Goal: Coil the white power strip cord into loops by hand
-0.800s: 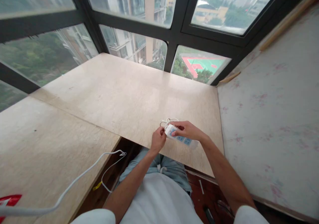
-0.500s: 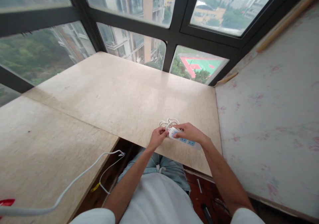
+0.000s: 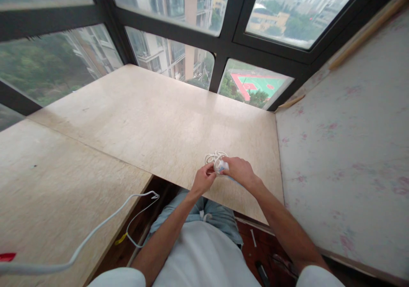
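A white power strip [image 3: 221, 166] with blue sockets is held just above the beige stone counter [image 3: 153, 121], near its front edge. My right hand [image 3: 239, 171] is wrapped over the strip and hides most of it. A bundle of white cord [image 3: 216, 156] sticks out from the strip's far end. My left hand [image 3: 203, 180] is closed in a pinch at the strip's near-left end; what its fingers hold is too small to make out.
A second beige slab [image 3: 47, 193] lies at the left, with a white cable [image 3: 96, 231] running across it and hanging into the gap. A red object [image 3: 6, 256] shows at the left edge. A pale blotched panel [image 3: 345, 142] stands at the right. Dark-framed windows [image 3: 223, 44] close the far side.
My right hand has slid forward over the power strip, so the blue sockets are now almost hidden. Both hands shifted slightly toward the cord bundle.
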`<state>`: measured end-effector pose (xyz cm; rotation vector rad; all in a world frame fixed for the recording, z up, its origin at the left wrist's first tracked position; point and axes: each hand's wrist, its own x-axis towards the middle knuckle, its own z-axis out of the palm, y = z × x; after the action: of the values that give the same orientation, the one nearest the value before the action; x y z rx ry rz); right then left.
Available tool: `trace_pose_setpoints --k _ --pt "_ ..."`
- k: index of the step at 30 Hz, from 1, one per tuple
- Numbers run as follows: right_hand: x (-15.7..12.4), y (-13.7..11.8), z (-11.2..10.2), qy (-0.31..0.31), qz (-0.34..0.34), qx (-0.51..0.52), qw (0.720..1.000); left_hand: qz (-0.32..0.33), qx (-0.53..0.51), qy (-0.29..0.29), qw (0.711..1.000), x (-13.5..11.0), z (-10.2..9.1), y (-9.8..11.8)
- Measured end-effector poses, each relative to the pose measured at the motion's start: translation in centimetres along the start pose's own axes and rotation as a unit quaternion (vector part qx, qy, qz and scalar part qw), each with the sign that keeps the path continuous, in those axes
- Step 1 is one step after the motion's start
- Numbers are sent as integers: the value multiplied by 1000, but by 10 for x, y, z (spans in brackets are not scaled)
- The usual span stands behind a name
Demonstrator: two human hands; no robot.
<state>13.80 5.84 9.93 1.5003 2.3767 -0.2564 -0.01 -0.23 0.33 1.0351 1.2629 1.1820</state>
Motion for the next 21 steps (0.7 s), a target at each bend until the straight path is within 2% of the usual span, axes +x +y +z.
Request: trace_pose_setpoints --k 3,7,10,14,18,21 --pt "6 -1 6 9 15 -25 1000 17 9 27 999 -5 2 11" --pt "15 9 12 13 -3 -14 1000 48 -15 4 999 -2 5 21" --pt "16 17 17 22 -33 13 999 42 9 34 999 6 3 13" --pt "16 16 24 33 -32 14 999 -4 70 72 995 17 -3 -7" --pt "19 12 32 46 -37 -15 998 -11 89 55 994 23 -4 -14" --pt "22 15 36 52 -83 -15 995 -6 77 15 997 26 -3 -13"
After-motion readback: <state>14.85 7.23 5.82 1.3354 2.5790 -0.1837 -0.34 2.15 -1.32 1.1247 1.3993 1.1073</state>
